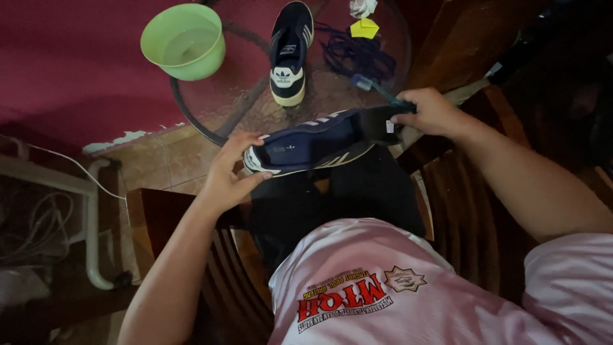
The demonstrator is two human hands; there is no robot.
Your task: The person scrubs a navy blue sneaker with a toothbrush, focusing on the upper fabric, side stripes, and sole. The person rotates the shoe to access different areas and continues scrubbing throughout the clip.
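Observation:
A dark blue sneaker with pale stripes and a cream sole (306, 145) lies sideways above my lap. My left hand (231, 174) grips its heel end. My right hand (429, 111) pinches the dark tongue (377, 122) near the toe end and pulls it outward. The shoe's inside faces up at me. A matching dark sneaker (288, 51) stands on the round glass table (211, 124) in front of me.
A green plastic bowl (184, 41) with water sits at the table's left rim. Purple laces (357, 56), a yellow folded paper (364, 28) and a crumpled white scrap (363, 7) lie on the glass. I sit on a wooden chair (460, 185). Pipes and cables run at left.

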